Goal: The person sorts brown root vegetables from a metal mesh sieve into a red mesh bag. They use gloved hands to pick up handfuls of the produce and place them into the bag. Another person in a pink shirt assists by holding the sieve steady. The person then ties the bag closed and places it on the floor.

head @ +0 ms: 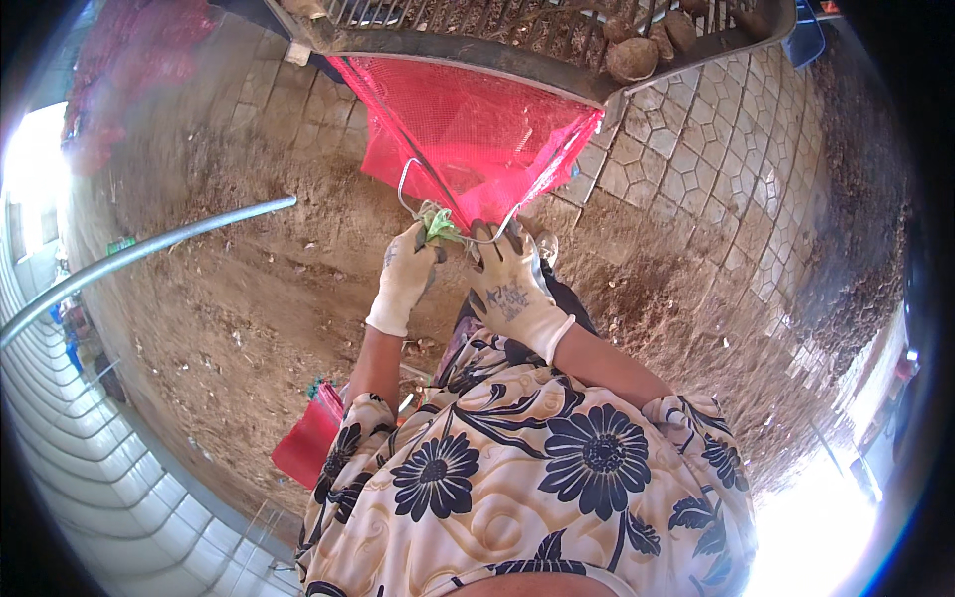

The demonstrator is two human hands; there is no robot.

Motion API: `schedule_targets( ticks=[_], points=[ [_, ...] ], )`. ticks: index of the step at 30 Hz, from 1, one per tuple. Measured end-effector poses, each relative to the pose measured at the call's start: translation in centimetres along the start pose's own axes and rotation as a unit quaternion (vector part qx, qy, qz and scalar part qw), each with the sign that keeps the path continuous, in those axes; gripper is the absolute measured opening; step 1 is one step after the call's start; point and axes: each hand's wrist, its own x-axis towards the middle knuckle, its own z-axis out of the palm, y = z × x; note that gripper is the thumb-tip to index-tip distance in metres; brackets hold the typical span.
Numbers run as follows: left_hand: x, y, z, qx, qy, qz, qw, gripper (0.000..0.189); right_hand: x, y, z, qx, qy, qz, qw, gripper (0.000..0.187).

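A red mesh sack (477,127) hangs from the lower edge of a slatted metal tray (477,56), spread wide at the top and narrowing towards my hands. My left hand (409,272), in a cream glove with dark fingers, grips a bundle of green and pale cords (439,222) beside the sack's narrow part. In a matching glove that bears writing, my right hand (515,287) has its fingers over the sack's near edge and a white wire loop (501,227). Its fingertips are partly hidden, so I cannot tell how firmly they hold.
Coconut-like husked pieces (633,60) lie on the tray's right side. A curved metal pipe (149,250) reaches in from the left. More folded red sacking (312,440) is beside my left forearm. Loose brown debris covers much of the floor, with patterned pavers (694,157) at the right.
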Motion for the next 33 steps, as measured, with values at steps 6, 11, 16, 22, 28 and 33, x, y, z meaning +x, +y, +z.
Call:
schedule_targets(
  ticks=[6,11,16,22,28,33],
  points=[
    [0.2,-0.1,-0.8,-0.057,-0.009,-0.001,0.998,0.022,0.1,0.5,-0.4,0.060,-0.010,-0.002,0.998,0.036],
    [-0.1,2.0,-1.8,-0.097,-0.025,-0.038,0.994,0.015,0.0,0.2,-1.3,0.128,0.007,-0.006,0.992,0.031],
    [1.5,0.0,-1.4,-0.116,-0.047,-0.035,0.992,0.018,0.1,-0.1,-1.4,0.084,0.006,-0.013,0.996,0.026],
    [2.3,-2.7,-1.5,-0.273,-0.086,-0.071,0.955,0.025,0.1,-0.7,-1.6,0.080,0.008,0.012,0.997,0.026],
    [1.4,-0.6,-1.9,-0.295,-0.068,-0.031,0.953,0.022,0.0,-0.9,-1.4,0.137,0.026,0.019,0.990,0.024],
    [0.7,0.7,-2.6,-0.296,-0.083,-0.045,0.951,0.017,0.3,-0.9,-0.5,0.144,0.055,0.008,0.988,0.023]
  ],
)
